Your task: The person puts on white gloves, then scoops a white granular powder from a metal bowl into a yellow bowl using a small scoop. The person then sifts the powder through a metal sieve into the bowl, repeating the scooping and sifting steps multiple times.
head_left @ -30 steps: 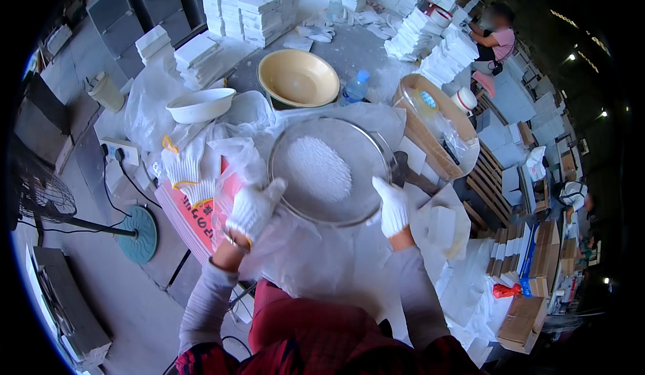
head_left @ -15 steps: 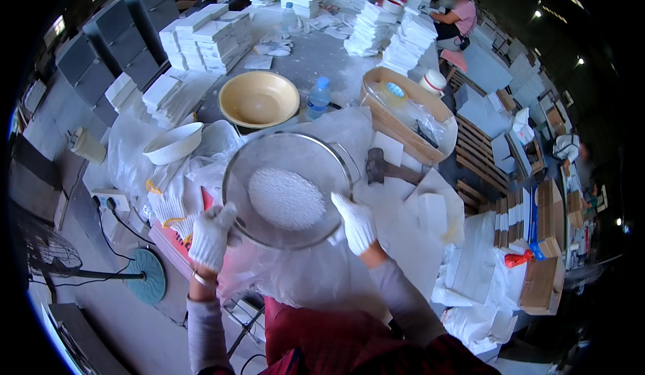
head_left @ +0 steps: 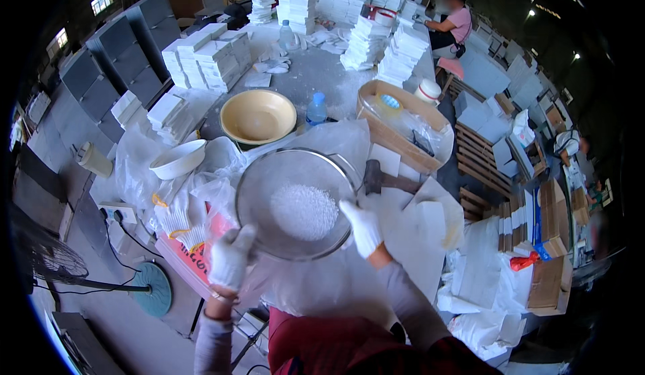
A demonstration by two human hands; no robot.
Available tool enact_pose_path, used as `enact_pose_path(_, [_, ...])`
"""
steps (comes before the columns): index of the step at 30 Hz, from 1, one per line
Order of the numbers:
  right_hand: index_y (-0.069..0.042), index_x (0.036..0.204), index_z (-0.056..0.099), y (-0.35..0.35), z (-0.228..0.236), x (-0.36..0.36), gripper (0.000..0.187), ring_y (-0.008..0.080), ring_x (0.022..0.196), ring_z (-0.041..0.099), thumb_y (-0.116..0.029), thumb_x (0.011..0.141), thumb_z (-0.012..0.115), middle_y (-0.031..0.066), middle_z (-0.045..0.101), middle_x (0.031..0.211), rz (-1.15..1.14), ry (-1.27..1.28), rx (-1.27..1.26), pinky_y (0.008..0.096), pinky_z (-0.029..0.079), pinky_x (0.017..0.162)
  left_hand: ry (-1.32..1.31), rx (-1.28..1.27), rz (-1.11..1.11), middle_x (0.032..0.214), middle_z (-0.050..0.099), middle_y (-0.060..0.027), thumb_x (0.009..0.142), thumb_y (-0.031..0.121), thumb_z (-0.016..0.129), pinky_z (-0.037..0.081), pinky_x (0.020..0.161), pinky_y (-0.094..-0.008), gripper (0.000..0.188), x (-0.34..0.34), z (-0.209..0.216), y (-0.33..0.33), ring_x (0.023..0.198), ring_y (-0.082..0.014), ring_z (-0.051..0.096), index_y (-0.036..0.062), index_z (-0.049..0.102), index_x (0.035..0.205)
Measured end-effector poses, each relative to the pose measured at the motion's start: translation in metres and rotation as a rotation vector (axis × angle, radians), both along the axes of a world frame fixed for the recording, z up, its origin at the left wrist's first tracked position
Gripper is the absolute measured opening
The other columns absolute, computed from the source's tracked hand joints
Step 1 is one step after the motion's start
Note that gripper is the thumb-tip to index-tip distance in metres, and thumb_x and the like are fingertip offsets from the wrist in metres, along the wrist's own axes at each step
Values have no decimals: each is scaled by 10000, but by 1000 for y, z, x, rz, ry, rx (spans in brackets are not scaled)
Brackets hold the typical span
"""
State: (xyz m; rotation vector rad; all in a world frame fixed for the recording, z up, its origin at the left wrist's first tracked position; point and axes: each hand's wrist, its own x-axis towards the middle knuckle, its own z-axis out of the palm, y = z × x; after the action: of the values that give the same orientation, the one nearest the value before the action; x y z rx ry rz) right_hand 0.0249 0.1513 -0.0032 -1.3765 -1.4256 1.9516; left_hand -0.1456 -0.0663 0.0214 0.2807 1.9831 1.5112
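A round metal sieve (head_left: 259,230) with a fine mesh and a wire loop at its far right is held level above the plastic-covered table. A heap of white powder or grains (head_left: 304,212) lies in it, right of the mesh's middle. My left hand (head_left: 230,259), in a white knit glove, is closed on the near left rim. My right hand (head_left: 363,228), gloved alike, grips the right rim; its fingertips are partly hidden. Beyond the sieve stand a yellowish basin (head_left: 232,116) and, to its left, a white bowl (head_left: 178,159).
A hammer (head_left: 373,176) lies right of the sieve, below an open cardboard box (head_left: 386,130). A water bottle (head_left: 316,109) stands beside the basin. Spare gloves (head_left: 178,220) lie at left. Stacks of white tiles (head_left: 208,59) fill the far table. A seated person (head_left: 457,25) works far right.
The sieve has moved a little right and nearer, with both hands staying on its rim. The white heap has shifted rightward in the mesh and looks looser and smeared by motion.
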Motion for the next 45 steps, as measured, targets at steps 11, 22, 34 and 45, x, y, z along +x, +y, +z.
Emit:
enact_pose_path(11, [38, 1054, 679, 12, -6, 5, 428, 157, 702, 650, -351, 878, 698, 73, 677, 850, 46, -47, 210, 324, 516, 629, -123, 38, -89, 681, 653, -56, 943, 344, 596, 469, 487, -245, 372, -7, 1, -8, 537, -112, 595, -17, 678, 909])
enact_pose_path(22, [41, 973, 686, -6, -5, 2, 457, 149, 672, 596, -400, 856, 715, 63, 645, 730, 88, -77, 490, 331, 485, 598, -99, 74, -154, 725, 677, -91, 929, 339, 631, 520, 502, -262, 375, -33, 6, -30, 580, -140, 647, -25, 689, 861])
enact_pose_path(34, [30, 941, 663, -5, 11, -14, 420, 202, 520, 614, -376, 849, 725, 52, 624, 713, 66, -156, 62, 378, 528, 529, -55, 140, -32, 673, 658, -70, 936, 315, 636, 489, 465, -259, 342, -42, -21, 4, 499, -141, 611, -15, 684, 854])
enact_pose_path(45, [6, 1205, 582, 11, 10, -3, 501, 251, 551, 642, -340, 864, 706, 129, 675, 1011, 6, 9, -13, 398, 515, 438, 94, 98, -131, 707, 658, -63, 939, 317, 627, 500, 478, -253, 347, -35, 15, 14, 541, -121, 613, -24, 692, 925])
